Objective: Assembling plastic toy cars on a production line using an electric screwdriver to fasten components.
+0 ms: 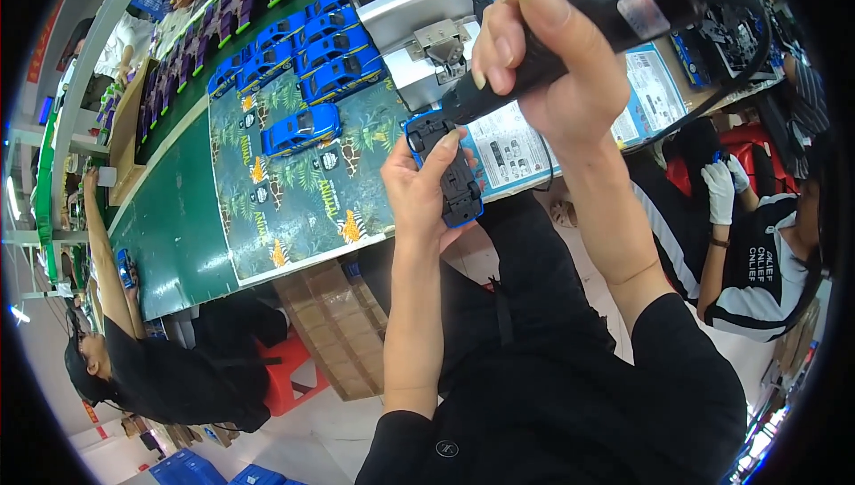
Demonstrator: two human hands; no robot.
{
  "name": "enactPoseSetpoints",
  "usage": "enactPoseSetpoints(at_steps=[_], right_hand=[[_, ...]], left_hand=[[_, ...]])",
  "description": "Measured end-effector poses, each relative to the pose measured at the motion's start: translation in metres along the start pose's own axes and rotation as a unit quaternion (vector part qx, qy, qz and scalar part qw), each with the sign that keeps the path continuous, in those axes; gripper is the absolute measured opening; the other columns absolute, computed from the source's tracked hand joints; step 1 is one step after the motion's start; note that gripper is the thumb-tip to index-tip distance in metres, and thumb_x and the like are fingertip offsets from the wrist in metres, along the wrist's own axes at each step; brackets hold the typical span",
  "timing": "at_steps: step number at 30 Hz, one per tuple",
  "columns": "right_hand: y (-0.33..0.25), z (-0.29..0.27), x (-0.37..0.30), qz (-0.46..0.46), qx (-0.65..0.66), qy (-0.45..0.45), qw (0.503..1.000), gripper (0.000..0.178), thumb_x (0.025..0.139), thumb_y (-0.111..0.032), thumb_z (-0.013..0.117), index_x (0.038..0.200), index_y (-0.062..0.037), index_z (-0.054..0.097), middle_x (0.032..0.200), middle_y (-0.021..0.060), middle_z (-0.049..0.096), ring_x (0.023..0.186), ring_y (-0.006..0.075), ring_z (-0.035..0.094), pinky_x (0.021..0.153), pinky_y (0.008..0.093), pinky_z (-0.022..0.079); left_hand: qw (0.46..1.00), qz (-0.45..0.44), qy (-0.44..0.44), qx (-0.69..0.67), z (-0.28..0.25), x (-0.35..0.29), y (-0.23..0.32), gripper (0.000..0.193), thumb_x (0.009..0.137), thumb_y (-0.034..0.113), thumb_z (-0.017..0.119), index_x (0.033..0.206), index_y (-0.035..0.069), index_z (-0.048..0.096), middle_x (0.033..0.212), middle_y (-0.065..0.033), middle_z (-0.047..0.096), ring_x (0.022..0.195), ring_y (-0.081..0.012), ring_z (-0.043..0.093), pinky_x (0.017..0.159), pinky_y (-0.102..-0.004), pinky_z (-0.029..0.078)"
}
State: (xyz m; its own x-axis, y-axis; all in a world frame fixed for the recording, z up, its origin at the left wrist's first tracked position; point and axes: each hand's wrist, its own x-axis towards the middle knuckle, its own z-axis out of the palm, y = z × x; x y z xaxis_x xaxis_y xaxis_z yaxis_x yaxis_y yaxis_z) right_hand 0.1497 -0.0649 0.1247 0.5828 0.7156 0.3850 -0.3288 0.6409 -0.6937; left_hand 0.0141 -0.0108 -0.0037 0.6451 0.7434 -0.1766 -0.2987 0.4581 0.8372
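Note:
My left hand (419,191) is closed round a blue toy car (462,189), turned over so that its black underside faces up. The thumb presses on that underside. In my right hand (570,66) is a black electric screwdriver (606,8), tilted down to the left. Its tip end meets the far end of the car's underside; the bit itself is too hidden to make out. A finished-looking blue toy car (301,129) stands on its wheels on the printed sheet to the left, with several more blue cars (334,44) in rows beyond it.
A grey metal fixture (436,48) stands just beyond my hands. The screwdriver's black cable (757,48) loops to the right. Purple toy parts (209,31) line the green table (178,227). A co-worker in black (178,369) sits at left, another with white gloves (720,191) at right.

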Motion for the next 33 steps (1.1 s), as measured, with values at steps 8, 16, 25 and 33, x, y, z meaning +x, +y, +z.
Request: enactPoseSetpoints(at_steps=[8, 16, 25, 33], right_hand=[[0.028, -0.019, -0.004, -0.110, -0.139, -0.086, 0.980, 0.009, 0.096, -0.009, 0.056, 0.097, -0.0016, 0.052, 0.068, 0.0079, 0.054, 0.053, 0.0163, 0.055, 0.057, 0.0327, 0.050], [0.052, -0.014, -0.006, -0.185, -0.213, -0.177, 0.943, 0.023, 0.082, -0.003, 0.073, 0.084, -0.0040, 0.050, 0.067, 0.0074, 0.058, 0.053, 0.0105, 0.053, 0.053, 0.0250, 0.047], [0.041, -0.018, -0.009, -0.110, -0.207, -0.146, 0.961, 0.022, 0.085, -0.007, 0.070, 0.086, -0.0042, 0.048, 0.067, 0.0074, 0.055, 0.052, 0.0117, 0.052, 0.053, 0.0268, 0.047], [0.017, -0.021, -0.008, -0.138, -0.086, -0.123, 0.979, 0.010, 0.093, -0.008, 0.055, 0.088, -0.0037, 0.047, 0.069, 0.0070, 0.053, 0.053, 0.0171, 0.052, 0.056, 0.0337, 0.049]], left_hand=[[0.999, 0.018, 0.031, -0.010, 0.005, 0.000, -0.002, 0.020, 0.088, 0.012, 0.075, 0.103, 0.000, 0.067, 0.078, -0.0107, 0.069, 0.063, -0.0159, 0.067, 0.051, -0.0316, 0.057], [0.999, 0.038, 0.021, -0.025, 0.007, 0.000, 0.001, 0.019, 0.089, 0.011, 0.074, 0.101, 0.001, 0.064, 0.077, -0.0092, 0.068, 0.061, -0.0169, 0.066, 0.053, -0.0322, 0.058], [0.999, 0.030, 0.040, -0.006, 0.008, -0.001, -0.001, 0.021, 0.088, 0.010, 0.075, 0.105, 0.002, 0.066, 0.075, -0.0089, 0.067, 0.057, -0.0153, 0.064, 0.050, -0.0304, 0.055], [0.997, 0.022, 0.074, -0.009, -0.002, -0.002, -0.002, 0.020, 0.092, 0.012, 0.070, 0.108, 0.001, 0.065, 0.091, -0.0115, 0.071, 0.073, -0.0185, 0.070, 0.064, -0.0319, 0.059]])
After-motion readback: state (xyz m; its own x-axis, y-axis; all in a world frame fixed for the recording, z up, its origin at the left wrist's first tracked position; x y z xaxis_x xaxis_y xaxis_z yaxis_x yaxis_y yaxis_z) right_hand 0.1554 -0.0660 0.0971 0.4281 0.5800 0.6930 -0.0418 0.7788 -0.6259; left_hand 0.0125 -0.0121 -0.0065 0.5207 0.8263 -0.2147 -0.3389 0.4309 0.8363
